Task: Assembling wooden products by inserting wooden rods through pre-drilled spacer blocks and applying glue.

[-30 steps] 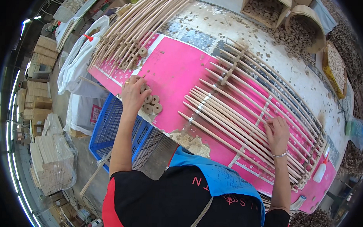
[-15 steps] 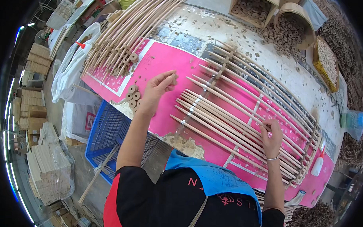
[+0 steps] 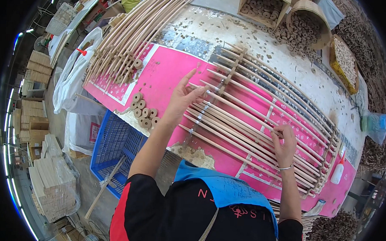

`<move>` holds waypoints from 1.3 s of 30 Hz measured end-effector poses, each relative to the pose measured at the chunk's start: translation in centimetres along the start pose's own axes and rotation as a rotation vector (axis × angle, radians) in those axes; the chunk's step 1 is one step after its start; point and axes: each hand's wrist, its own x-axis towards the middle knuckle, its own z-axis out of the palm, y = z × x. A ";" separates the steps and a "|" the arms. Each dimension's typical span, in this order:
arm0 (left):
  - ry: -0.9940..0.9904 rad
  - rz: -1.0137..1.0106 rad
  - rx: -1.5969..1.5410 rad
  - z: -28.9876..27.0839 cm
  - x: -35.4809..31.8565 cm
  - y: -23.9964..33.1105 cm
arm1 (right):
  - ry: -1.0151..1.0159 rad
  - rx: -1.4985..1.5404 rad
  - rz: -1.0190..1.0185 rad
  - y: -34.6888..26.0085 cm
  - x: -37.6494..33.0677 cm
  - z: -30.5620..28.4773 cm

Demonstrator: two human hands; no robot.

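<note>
My left hand is over the pink sheet at the tips of the wooden rods. Its index finger stretches out, apart from the thumb, which is at a rod's end; whether anything small sits under the other fingers is hidden. Farther along the rods, my right hand pinches one rod between thumb and fingers. Several pale rods lie side by side, fanned out from the right. The far ones pass through a brown wooden crosspiece; the near ones lie loose of it at their tips.
Wooden rings are grouped left of my left forearm. A bundle of curved rods lies at the far left. Ring-filled wooden bins and a tipped tub stand at the back. A glue bottle lies right; a blue basket is below the table.
My left hand has moved right and slightly down, from above the bare pink sheet to the rod tips, and its index finger has straightened. The right hand stays at the rods, shifted slightly left.
</note>
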 end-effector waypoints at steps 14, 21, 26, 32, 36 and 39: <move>0.002 0.110 0.047 2.6 -0.7 0.6 | -0.037 -0.056 0.094 -0.5 -0.1 -0.3; -0.024 0.075 0.164 2.4 -0.6 -0.4 | -0.045 -0.139 0.059 0.4 -0.2 -0.3; 0.070 0.106 0.447 2.0 -1.2 0.8 | -0.058 -0.151 0.065 1.2 -0.2 -0.2; 0.008 0.735 1.274 1.6 -1.0 1.4 | -0.073 -0.133 0.068 1.7 -0.1 0.0; -0.064 0.676 1.227 1.8 0.0 0.2 | -0.109 -0.146 0.076 1.6 0.0 -0.1; -0.088 0.654 1.218 1.5 0.3 -0.5 | -0.140 -0.148 0.095 1.2 0.1 -0.3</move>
